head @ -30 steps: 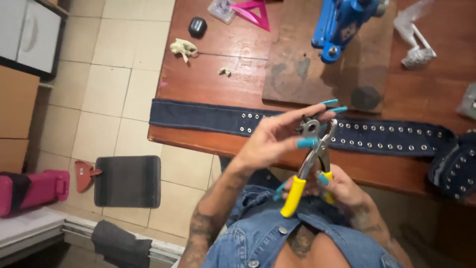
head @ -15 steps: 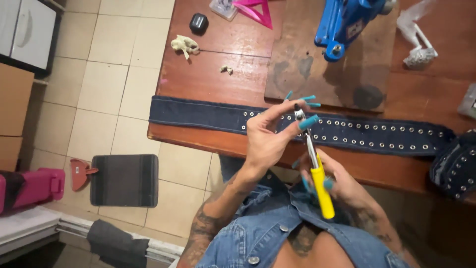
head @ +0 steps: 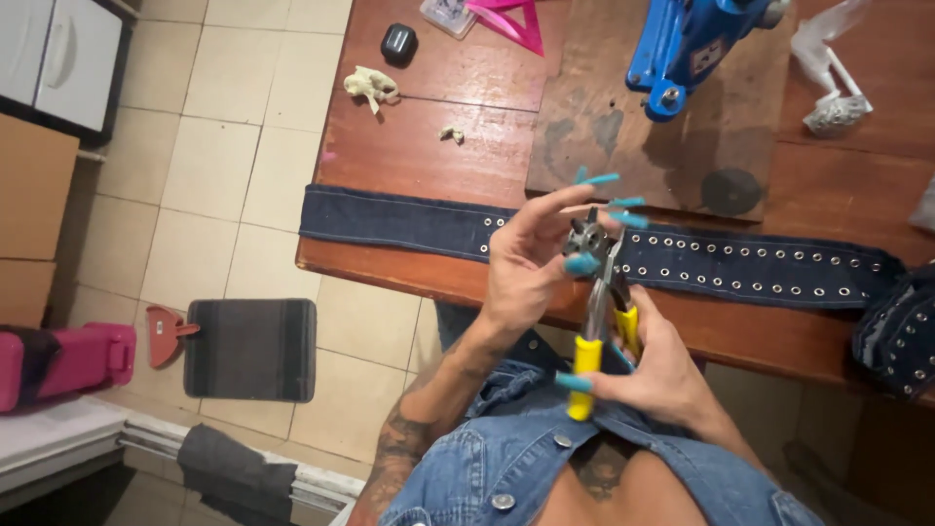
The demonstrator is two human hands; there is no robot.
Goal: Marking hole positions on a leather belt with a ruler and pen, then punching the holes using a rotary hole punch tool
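Observation:
My right hand point(head: 662, 375) grips the yellow handles of a pair of punch pliers point(head: 599, 312), held upright in front of my chest. My left hand point(head: 531, 258), with long turquoise nails, pinches the metal head of the pliers between thumb and fingers. Just beyond the pliers, a long dark denim strap point(head: 409, 222) studded with rows of metal eyelets lies along the near edge of the wooden table point(head: 409, 146). The strap runs from the left to a bunched denim piece point(head: 901, 336) at the right edge.
On the table stand a blue metal press point(head: 696, 39) on a dark wooden board point(head: 604, 127), a pink triangle point(head: 511, 18), a small black case point(head: 399, 43), a clear plastic bag point(head: 828, 68) and scraps. A striped mat point(head: 251, 349) and a pink box point(head: 63, 362) lie on the tiled floor.
The pliers swung from a slant to nearly upright, and my right hand shifted under the handles. My left hand stayed on the pliers' head, fingers re-gripping it.

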